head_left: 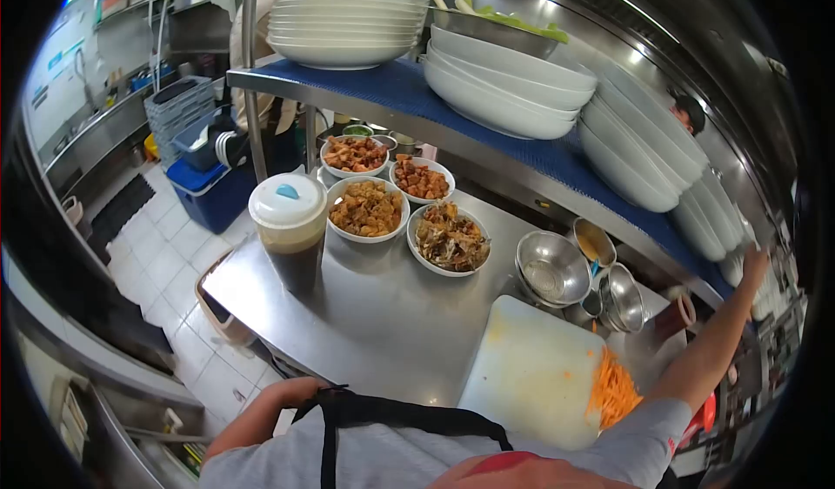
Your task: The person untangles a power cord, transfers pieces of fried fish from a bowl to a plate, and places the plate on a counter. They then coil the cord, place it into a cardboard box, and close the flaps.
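Note:
My right arm stretches far out to the right, and my right hand (755, 265) is at the end of the raised shelf, beside white dishes (735, 267) there. Its fingers are too small and blurred to make out. Low on the left, my left hand (306, 390) is bent in against my body at the black apron (383, 406), its fingers hidden. In front of me a white cutting board (531, 372) lies on the steel counter, with a heap of shredded carrot (614, 386) along its right edge, below my right arm.
Bowls of cooked food (368, 209) stand at the back of the counter, near a lidded tall container (291, 228). Metal bowls (554, 267) sit behind the board. Overhead, a blue-lined shelf (383, 85) carries stacked white dishes (509, 85). A person (687, 113) is beyond it.

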`<state>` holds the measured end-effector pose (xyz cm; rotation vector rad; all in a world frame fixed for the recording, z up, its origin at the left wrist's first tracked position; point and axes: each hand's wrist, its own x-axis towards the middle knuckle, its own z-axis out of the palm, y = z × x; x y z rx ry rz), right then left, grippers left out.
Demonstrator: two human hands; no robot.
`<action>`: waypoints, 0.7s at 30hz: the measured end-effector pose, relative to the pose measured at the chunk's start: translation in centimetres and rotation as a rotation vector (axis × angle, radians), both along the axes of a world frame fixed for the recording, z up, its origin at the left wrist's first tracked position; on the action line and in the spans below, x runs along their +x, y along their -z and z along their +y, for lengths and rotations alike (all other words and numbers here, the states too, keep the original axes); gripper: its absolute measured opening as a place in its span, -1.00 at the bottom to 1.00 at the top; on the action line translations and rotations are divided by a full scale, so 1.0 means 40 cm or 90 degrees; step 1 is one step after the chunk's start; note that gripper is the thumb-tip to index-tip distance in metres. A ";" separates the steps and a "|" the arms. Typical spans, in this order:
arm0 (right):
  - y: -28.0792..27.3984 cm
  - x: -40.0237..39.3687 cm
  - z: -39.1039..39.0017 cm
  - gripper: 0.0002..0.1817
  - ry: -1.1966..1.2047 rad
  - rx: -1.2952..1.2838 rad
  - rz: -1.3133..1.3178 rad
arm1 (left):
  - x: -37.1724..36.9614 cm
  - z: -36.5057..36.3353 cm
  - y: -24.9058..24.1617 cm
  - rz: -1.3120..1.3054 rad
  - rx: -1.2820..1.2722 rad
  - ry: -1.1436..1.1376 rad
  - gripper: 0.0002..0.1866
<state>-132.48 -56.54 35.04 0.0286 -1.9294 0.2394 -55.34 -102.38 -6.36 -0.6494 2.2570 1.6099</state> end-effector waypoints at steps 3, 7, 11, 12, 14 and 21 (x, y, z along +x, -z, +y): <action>-0.025 -0.158 0.060 -0.59 -0.082 0.114 -0.138 | -0.038 0.016 -0.044 -0.057 0.000 -0.009 -0.77; -0.053 -0.208 0.091 -0.58 -0.147 0.207 -0.250 | -0.081 0.033 -0.141 -0.181 -0.074 -0.029 -0.78; -0.130 -0.286 0.136 -0.58 -0.032 0.342 -0.217 | -0.099 0.029 -0.162 -0.218 -0.106 0.015 -0.76; -0.147 -0.298 0.148 -0.59 -0.021 0.359 -0.209 | -0.094 0.017 -0.132 -0.236 -0.093 0.010 -0.74; -0.179 -0.295 0.143 -0.64 -0.018 0.364 -0.155 | -0.082 0.019 -0.094 -0.224 -0.095 -0.002 -0.73; -0.203 0.063 0.002 -0.73 0.242 0.375 -0.005 | -0.082 0.018 -0.127 -0.177 -0.103 0.004 -0.76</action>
